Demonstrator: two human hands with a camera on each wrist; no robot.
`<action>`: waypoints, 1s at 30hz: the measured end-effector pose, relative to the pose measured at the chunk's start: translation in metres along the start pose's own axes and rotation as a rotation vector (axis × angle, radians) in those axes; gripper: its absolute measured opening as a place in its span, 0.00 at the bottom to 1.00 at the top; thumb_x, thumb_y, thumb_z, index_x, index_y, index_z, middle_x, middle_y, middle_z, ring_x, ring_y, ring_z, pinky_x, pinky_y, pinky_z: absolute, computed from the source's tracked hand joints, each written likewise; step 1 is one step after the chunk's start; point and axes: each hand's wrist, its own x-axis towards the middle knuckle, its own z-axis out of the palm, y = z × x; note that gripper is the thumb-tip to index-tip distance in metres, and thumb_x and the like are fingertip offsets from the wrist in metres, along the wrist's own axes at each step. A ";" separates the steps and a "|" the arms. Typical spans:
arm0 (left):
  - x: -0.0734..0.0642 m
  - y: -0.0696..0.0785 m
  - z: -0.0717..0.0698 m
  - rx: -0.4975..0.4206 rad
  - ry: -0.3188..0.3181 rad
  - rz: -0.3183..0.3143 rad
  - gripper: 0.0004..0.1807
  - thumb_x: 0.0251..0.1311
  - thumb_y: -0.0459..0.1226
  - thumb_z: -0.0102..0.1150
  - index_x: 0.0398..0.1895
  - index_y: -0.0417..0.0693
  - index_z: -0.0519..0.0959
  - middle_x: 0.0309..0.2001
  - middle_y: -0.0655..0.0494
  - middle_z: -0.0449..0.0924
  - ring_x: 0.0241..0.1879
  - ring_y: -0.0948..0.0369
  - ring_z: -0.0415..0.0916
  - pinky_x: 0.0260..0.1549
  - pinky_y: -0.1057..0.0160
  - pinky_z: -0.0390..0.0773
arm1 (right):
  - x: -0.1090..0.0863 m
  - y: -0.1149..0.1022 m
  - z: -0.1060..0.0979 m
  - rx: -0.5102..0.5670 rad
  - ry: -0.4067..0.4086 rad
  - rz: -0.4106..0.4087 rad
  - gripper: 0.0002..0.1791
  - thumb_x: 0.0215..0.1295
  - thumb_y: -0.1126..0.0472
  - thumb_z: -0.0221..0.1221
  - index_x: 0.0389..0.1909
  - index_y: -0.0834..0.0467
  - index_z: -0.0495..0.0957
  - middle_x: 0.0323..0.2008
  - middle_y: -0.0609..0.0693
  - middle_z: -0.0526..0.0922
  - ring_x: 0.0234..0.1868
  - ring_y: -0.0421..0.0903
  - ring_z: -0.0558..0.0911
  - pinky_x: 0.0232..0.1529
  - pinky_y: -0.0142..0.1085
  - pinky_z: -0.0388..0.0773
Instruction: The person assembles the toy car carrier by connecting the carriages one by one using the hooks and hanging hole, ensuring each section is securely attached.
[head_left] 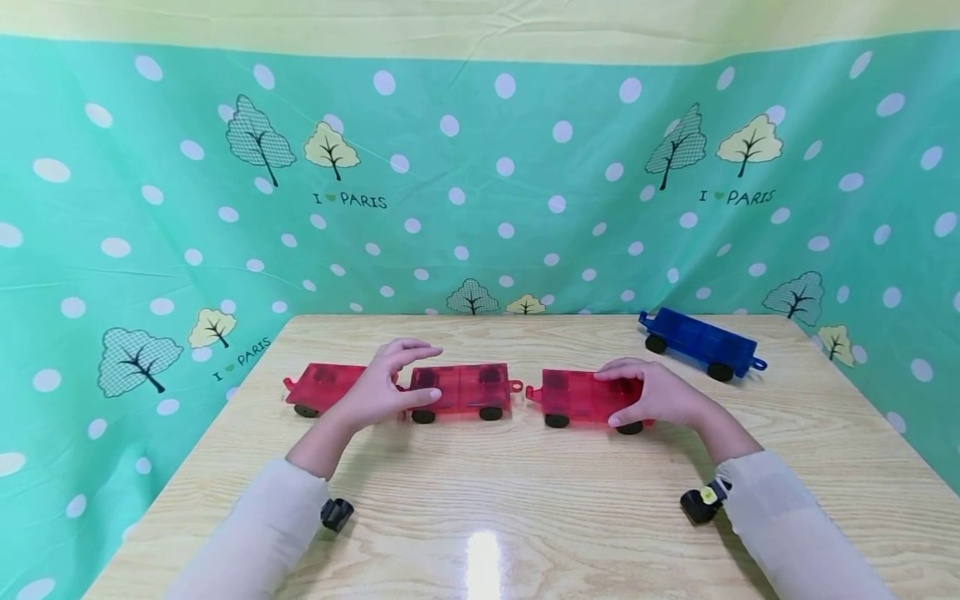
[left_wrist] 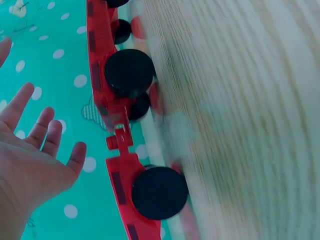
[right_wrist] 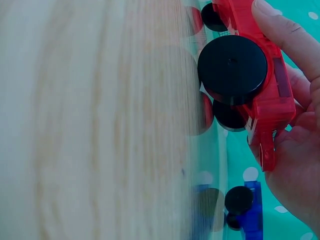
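Three translucent red toy train cars with black wheels stand in a row on the table. The left red car [head_left: 318, 385] and the middle red car [head_left: 465, 387] join by a hook-and-ring coupling [left_wrist: 120, 140] in the left wrist view. Over that joint is my left hand [head_left: 378, 387], its fingers spread and holding nothing. My right hand [head_left: 660, 398] pinches the right red car [head_left: 566, 393] near its right end, thumb on the near side and fingers behind. A small gap separates this car's hook [head_left: 532, 393] from the middle car's ring [head_left: 516, 387].
A blue toy train car [head_left: 697, 342] stands at an angle at the back right of the wooden table [head_left: 480, 475]. Behind the table hangs a green dotted cloth [head_left: 510, 208]. Black devices are worn at the left wrist [head_left: 337, 514] and right wrist [head_left: 700, 505].
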 end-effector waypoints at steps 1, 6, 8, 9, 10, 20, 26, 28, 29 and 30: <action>0.002 0.001 0.002 0.016 -0.010 0.001 0.36 0.53 0.48 0.71 0.67 0.56 0.72 0.66 0.54 0.61 0.67 0.51 0.53 0.56 0.35 0.65 | 0.000 0.000 0.000 -0.001 -0.001 -0.004 0.40 0.43 0.47 0.77 0.60 0.53 0.78 0.63 0.58 0.71 0.64 0.61 0.66 0.58 0.54 0.72; 0.009 0.005 0.009 0.096 -0.057 -0.011 0.40 0.51 0.53 0.71 0.69 0.58 0.70 0.68 0.54 0.60 0.68 0.51 0.51 0.59 0.36 0.63 | 0.000 0.001 0.000 -0.004 -0.001 -0.009 0.40 0.44 0.47 0.77 0.60 0.53 0.78 0.63 0.58 0.71 0.64 0.62 0.66 0.57 0.55 0.72; 0.012 0.006 0.011 0.113 -0.075 -0.021 0.41 0.50 0.54 0.71 0.69 0.59 0.69 0.68 0.53 0.60 0.69 0.51 0.51 0.59 0.36 0.64 | 0.000 0.001 0.000 -0.002 -0.004 -0.009 0.40 0.43 0.47 0.77 0.60 0.53 0.78 0.63 0.58 0.71 0.65 0.61 0.65 0.58 0.55 0.72; 0.013 0.007 0.012 0.121 -0.084 -0.025 0.42 0.50 0.54 0.71 0.70 0.58 0.69 0.68 0.53 0.60 0.69 0.51 0.51 0.59 0.37 0.64 | 0.000 0.000 -0.001 0.001 -0.004 -0.005 0.40 0.43 0.47 0.77 0.60 0.53 0.78 0.63 0.57 0.71 0.65 0.61 0.65 0.59 0.54 0.71; 0.015 0.007 0.014 0.133 -0.091 -0.030 0.42 0.50 0.55 0.71 0.70 0.59 0.68 0.69 0.53 0.59 0.69 0.50 0.51 0.59 0.37 0.64 | 0.001 0.000 -0.001 0.003 -0.007 -0.007 0.40 0.43 0.46 0.77 0.60 0.52 0.78 0.63 0.57 0.71 0.65 0.61 0.65 0.59 0.55 0.71; 0.030 0.009 0.027 0.356 -0.203 -0.015 0.45 0.51 0.63 0.64 0.73 0.67 0.62 0.72 0.54 0.56 0.68 0.48 0.50 0.60 0.37 0.55 | 0.001 0.000 -0.001 0.014 -0.015 -0.003 0.40 0.43 0.46 0.77 0.61 0.52 0.78 0.64 0.57 0.70 0.66 0.61 0.64 0.59 0.55 0.71; 0.040 0.009 0.037 0.416 -0.244 -0.038 0.46 0.49 0.64 0.65 0.73 0.67 0.63 0.73 0.53 0.55 0.68 0.50 0.49 0.60 0.40 0.52 | 0.001 0.000 -0.001 0.015 -0.013 -0.003 0.40 0.43 0.46 0.77 0.60 0.52 0.78 0.64 0.57 0.71 0.66 0.61 0.64 0.60 0.55 0.70; 0.043 0.009 0.040 0.429 -0.251 -0.042 0.47 0.48 0.64 0.66 0.73 0.66 0.63 0.72 0.54 0.56 0.68 0.50 0.50 0.59 0.42 0.52 | 0.001 0.001 -0.001 0.011 -0.014 -0.009 0.40 0.43 0.46 0.77 0.60 0.52 0.78 0.64 0.57 0.71 0.65 0.61 0.65 0.60 0.56 0.69; 0.045 0.009 0.042 0.437 -0.255 -0.040 0.47 0.48 0.64 0.67 0.73 0.65 0.64 0.72 0.55 0.56 0.68 0.50 0.50 0.59 0.42 0.53 | 0.001 0.001 -0.001 0.012 -0.013 -0.007 0.40 0.43 0.46 0.77 0.60 0.52 0.78 0.64 0.57 0.71 0.65 0.61 0.65 0.60 0.56 0.69; 0.046 0.009 0.044 0.447 -0.258 -0.038 0.48 0.47 0.63 0.68 0.73 0.65 0.64 0.71 0.55 0.57 0.67 0.51 0.51 0.59 0.42 0.53 | 0.001 0.001 -0.001 0.011 -0.013 -0.007 0.40 0.43 0.46 0.77 0.60 0.52 0.78 0.63 0.57 0.71 0.65 0.61 0.65 0.60 0.56 0.69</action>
